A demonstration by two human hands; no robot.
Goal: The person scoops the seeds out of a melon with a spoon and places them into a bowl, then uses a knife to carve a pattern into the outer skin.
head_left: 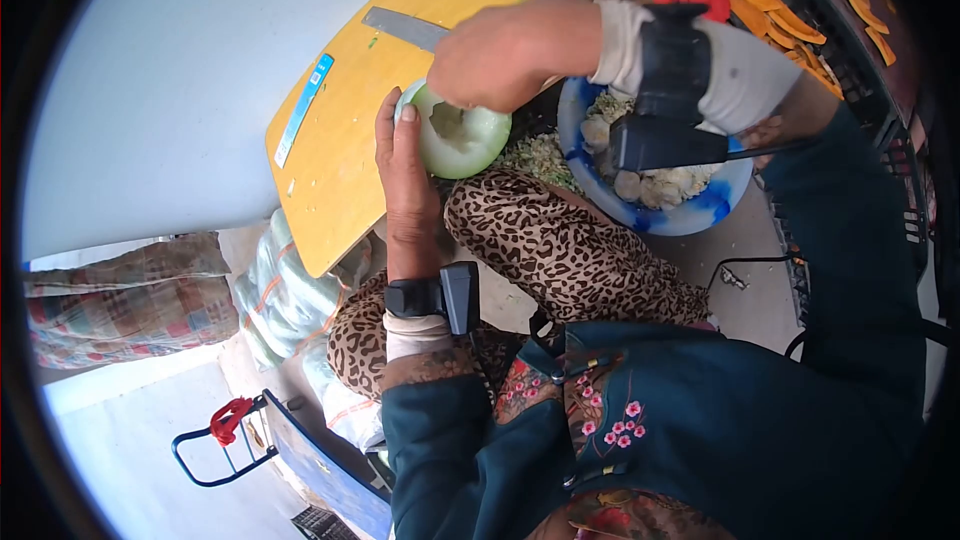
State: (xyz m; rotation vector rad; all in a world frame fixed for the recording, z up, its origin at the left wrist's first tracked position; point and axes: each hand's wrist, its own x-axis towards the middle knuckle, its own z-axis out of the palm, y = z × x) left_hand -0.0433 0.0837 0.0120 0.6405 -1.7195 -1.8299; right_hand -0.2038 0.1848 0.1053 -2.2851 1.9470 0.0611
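Probably a home: plaid cloth [130,295], food basin [738,180]

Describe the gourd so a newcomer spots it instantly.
Find the yellow board; at its right edge in the picture, the left hand holds a gourd. It's round, pale green, with a hollow facing the camera, unlike the larger blue-and-white bowl nearby.

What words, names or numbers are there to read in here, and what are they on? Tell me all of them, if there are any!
None can be read for sure.
Blue-and-white strip on the yellow board: small pale marks near one end, perhaps printing, too small and blurred to read.
Dark jacket: pink flowers, which are decoration, not letters.
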